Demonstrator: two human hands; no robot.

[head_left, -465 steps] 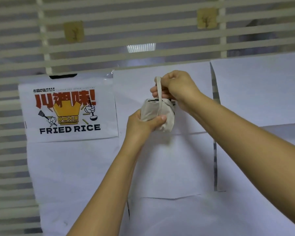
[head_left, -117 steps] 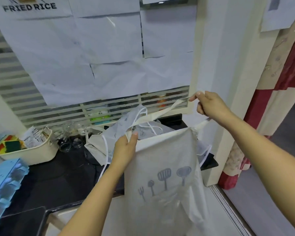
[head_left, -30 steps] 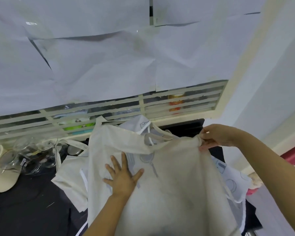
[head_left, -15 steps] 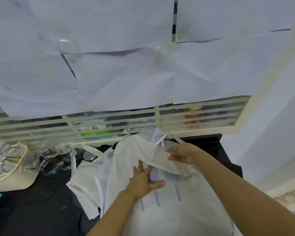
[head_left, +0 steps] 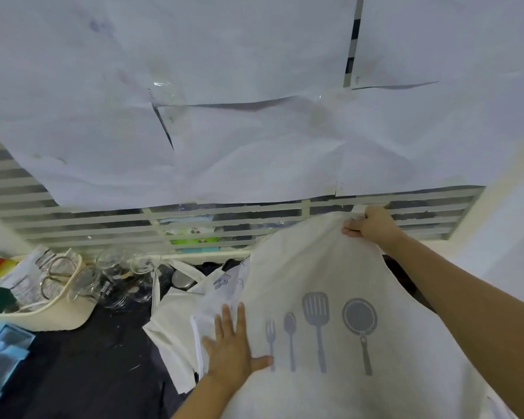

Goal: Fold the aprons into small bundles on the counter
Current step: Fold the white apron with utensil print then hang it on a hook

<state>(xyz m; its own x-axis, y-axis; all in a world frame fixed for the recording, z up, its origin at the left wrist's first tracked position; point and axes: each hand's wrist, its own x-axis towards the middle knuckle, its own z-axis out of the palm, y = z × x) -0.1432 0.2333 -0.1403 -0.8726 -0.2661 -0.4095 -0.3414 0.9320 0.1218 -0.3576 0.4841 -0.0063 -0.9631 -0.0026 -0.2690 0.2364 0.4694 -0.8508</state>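
Half a second on, the right hand (head_left: pixel 372 226) is no longer working over the middle of the cloth close to the left hand (head_left: pixel 233 343); it is now reaching up and to the right, toward the slatted window, and is pulling the top edge of the apron (head_left: pixel 330 261) with it. Its grip is closing fully on that edge, with the fingers curling round a bunched corner of fabric. The left hand is making no grip at all: it is lying flat near the apron's left border, fingers straight and slightly spread, thumb pointing at the printed fork, and seems to be pinning the cloth down. The flap that was covering the printed utensils is now lying open, so the fork, spoon, spatula and pan are all showing. The apron is lying print-up over the right part of the dark table (head_left: pixel 88 373), draping toward the camera and resting partly on the other aprons (head_left: pixel 171 328) heaped just to its left. Glass jars (head_left: pixel 115 276) and a cream basket (head_left: pixel 58 316) are standing well to the left. Judging from this, the person is stretching the cloth flat and square — a preparation for the first fold, not the fold itself — so this apron's bundle is only just beginning.
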